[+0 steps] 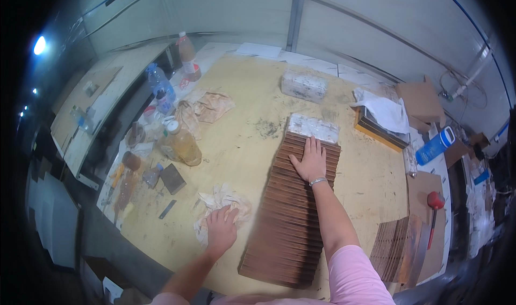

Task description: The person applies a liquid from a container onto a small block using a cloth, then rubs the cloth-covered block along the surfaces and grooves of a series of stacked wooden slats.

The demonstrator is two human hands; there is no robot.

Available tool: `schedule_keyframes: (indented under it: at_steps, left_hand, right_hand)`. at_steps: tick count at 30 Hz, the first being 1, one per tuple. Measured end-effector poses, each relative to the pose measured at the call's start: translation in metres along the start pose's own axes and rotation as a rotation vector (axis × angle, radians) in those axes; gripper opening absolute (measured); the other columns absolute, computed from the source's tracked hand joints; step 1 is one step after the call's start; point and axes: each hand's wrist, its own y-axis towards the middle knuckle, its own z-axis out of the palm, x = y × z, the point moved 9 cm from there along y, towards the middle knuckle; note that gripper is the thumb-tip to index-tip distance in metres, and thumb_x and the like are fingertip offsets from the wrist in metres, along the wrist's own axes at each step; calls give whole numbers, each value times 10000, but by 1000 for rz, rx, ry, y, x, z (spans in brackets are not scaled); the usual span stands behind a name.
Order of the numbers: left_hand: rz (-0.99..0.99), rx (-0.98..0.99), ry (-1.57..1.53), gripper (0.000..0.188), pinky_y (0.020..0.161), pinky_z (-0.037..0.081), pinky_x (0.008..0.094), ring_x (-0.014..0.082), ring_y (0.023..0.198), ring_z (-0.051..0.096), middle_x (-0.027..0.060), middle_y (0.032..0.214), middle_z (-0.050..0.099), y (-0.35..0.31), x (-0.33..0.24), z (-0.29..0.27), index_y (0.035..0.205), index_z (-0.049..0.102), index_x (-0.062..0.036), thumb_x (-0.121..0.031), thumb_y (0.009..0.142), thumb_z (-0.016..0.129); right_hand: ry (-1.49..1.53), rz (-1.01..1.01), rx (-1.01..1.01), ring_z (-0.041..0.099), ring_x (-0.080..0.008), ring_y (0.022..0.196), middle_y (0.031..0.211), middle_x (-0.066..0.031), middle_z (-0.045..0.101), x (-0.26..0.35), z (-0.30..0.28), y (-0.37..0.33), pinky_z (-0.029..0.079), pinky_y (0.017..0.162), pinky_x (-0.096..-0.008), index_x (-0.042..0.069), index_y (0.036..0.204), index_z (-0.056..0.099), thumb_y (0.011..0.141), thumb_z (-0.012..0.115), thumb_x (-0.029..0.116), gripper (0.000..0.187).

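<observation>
A long row of brown slats [290, 208], apparently wooden, stands on edge, packed tightly together on the table. Across its far part lies my right hand [310, 162], palm down with fingers spread, the fingertips reaching a white-wrapped block [313, 127] at the row's far end. To the left of the row, my left hand [221, 231] has its fingers curled into a crumpled, stained white cloth [210, 202] on the tabletop. What lies under that palm is hidden.
Bottles, including one of yellowish liquid [185, 146], crowd the left side near stained rags [212, 106]. A dark square block [173, 180] lies closer. Another wrapped block [303, 85] sits farther back. Rightward are a blue bottle [434, 145], a red-headed mallet [435, 200] and loose brown slats [392, 246].
</observation>
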Motion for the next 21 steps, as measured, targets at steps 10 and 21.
schedule_keyframes:
  at_steps: [10,21]
  left_hand:
    - [-17,-54,-2,443,985,388,464,270,1171,525,56,1306,583,0,4,-6,1263,634,-178,-225,827,700]
    - [41,-115,-77,492,997,371,460,278,1187,500,74,1312,562,-6,15,-11,1305,603,-149,-207,826,697]
  right_hand:
    - [26,33,72,142,-365,1575,1698,-217,157,10,-11,-10,122,1259,-558,27,1620,217,957,553,595,935]
    - [114,-221,106,128,-396,1572,1701,-218,136,99,-32,-204,115,1249,-583,13,1604,244,954,653,403,862]
